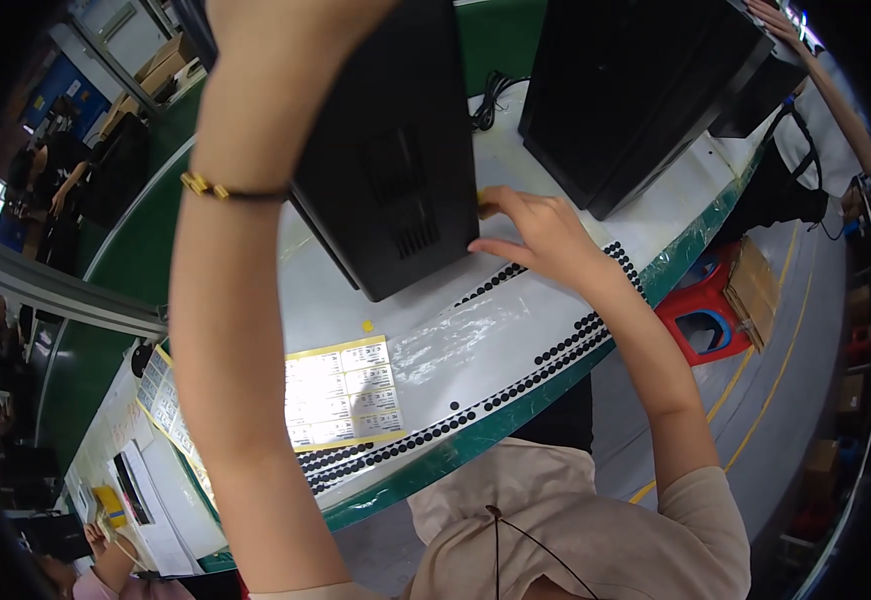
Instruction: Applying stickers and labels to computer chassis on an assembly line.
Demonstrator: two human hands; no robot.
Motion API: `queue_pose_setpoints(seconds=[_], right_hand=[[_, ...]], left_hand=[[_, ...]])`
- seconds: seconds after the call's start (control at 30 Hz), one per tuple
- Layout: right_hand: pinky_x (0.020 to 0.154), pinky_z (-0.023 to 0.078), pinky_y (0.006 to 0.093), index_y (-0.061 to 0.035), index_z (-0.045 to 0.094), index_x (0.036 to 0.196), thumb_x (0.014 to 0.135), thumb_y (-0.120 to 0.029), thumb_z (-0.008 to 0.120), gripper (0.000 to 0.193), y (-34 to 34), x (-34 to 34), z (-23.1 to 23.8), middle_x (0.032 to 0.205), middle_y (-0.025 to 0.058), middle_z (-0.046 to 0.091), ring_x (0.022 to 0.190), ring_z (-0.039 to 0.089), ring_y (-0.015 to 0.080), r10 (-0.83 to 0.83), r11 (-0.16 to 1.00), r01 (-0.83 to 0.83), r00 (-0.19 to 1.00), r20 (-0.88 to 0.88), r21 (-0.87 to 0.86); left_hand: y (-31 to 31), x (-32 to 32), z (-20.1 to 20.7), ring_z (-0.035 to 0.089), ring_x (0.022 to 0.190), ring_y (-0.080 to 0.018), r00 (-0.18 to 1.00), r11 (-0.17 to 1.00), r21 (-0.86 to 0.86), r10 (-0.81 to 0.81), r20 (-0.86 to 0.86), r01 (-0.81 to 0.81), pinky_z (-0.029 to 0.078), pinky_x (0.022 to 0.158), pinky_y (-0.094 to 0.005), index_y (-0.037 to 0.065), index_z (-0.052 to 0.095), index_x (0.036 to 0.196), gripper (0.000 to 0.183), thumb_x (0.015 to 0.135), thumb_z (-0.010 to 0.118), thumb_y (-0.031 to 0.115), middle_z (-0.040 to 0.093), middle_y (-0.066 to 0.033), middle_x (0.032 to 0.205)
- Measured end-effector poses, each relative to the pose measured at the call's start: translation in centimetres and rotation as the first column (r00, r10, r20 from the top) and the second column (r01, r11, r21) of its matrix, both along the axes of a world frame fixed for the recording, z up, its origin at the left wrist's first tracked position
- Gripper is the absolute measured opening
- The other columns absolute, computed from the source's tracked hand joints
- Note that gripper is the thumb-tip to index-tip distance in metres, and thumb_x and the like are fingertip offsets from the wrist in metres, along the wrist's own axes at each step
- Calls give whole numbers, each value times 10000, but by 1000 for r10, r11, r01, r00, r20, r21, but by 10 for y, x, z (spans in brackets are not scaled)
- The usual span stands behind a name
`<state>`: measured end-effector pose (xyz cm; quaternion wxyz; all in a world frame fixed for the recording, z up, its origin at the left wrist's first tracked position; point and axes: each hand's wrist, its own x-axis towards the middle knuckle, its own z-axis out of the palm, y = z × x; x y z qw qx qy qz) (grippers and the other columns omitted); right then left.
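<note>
A tall black computer case (395, 190) with slotted vents stands on the white bench before me, leaning a little in view. My left hand (290, 25) reaches across its upper part; its fingers are cut off by the top edge of the picture. At the lower right edge of the case is my right hand (545, 235), thumb and fingertips against that edge. A small bit of yellow shows by the right fingertips, too small to name. Below the case lies a sheet of white labels with yellow edging (345, 392), partly behind my left forearm. A small yellow scrap (367, 326) lies above it.
Rows of round black pads (515, 385) line the bench's front edge. A second black case (625, 100) stands at the right, near a coiled black cable (492, 98). A red stool (700, 310) is on the floor. Other people work at the left and far right.
</note>
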<state>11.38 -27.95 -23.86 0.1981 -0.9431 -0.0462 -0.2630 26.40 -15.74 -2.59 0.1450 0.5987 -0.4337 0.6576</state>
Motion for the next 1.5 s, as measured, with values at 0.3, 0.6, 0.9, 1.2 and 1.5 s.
queue_pose_setpoints(seconds=[0.3,0.6,0.9,1.2,1.5], right_hand=[[659,521,394,-34,523,989,783,-306,747,408,-8,-4,-51,866,121,682,759,665,316,59,991,-56,998,22,-122],[620,516,385,-26,484,1038,787,-294,746,450,-10,-7,-56,808,129,676,700,663,311,-35,981,27,999,-39,-193],[570,500,380,-44,536,936,773,-321,739,380,11,-12,-28,718,91,661,649,652,293,-204,922,190,979,-5,-337],[596,492,389,-67,637,841,817,-304,682,242,88,-37,23,710,125,647,673,644,297,25,991,-76,911,-412,-107],[643,497,348,-78,634,915,880,-309,619,234,150,9,32,847,100,685,763,664,250,563,825,-459,716,-412,330]], left_hand=[[10,-82,-34,497,864,-189,980,967,-174,194,33,-185,360,884,-314,84,561,893,171,750,534,174,475,-33,823],[17,-80,-37,497,971,-220,998,986,-150,66,-20,-68,322,964,-337,53,547,1012,260,814,479,208,501,-66,922],[8,-75,-44,522,1032,-300,996,988,-128,-88,-20,84,324,986,-483,78,628,1009,301,742,611,217,581,-140,991],[182,-13,-90,571,985,-244,942,972,-55,-234,-240,227,416,830,-349,115,665,998,256,747,671,63,608,-59,1086],[326,54,-264,464,1076,-401,344,882,310,431,-834,-355,397,899,-472,4,493,1234,610,759,747,290,497,-226,1146]])
